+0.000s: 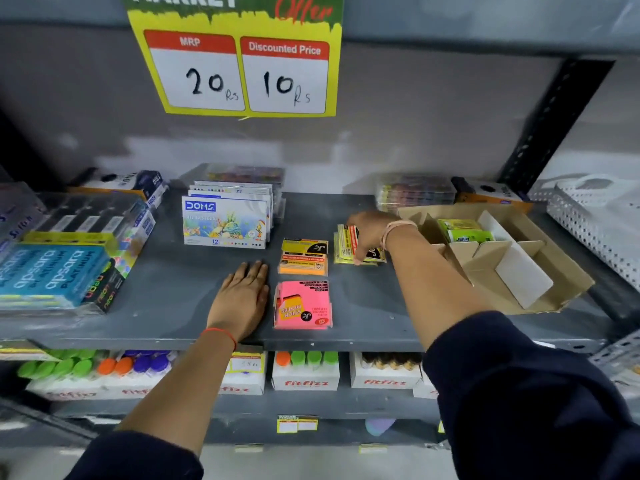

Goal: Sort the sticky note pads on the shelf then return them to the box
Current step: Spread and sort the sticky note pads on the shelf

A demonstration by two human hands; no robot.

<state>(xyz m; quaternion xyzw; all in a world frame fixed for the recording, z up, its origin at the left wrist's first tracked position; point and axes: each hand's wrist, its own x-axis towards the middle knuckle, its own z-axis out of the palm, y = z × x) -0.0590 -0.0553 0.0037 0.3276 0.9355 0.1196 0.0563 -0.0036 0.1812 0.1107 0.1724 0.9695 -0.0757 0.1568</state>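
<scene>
The left hand [242, 299] is laid flat on the grey shelf [173, 306], fingers together, nothing held, just beside the pink pad [303, 304]. The orange pad [303, 257] is seen behind it. The yellow pads [346, 244] are gripped by the right hand [369, 235], near the cardboard box [540, 289], where green pads [462, 229] are kept.

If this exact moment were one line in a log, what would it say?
stage: sorting | right hand: on yellow pads | left hand: flat on shelf | orange pad, pink pad: laid out
</scene>
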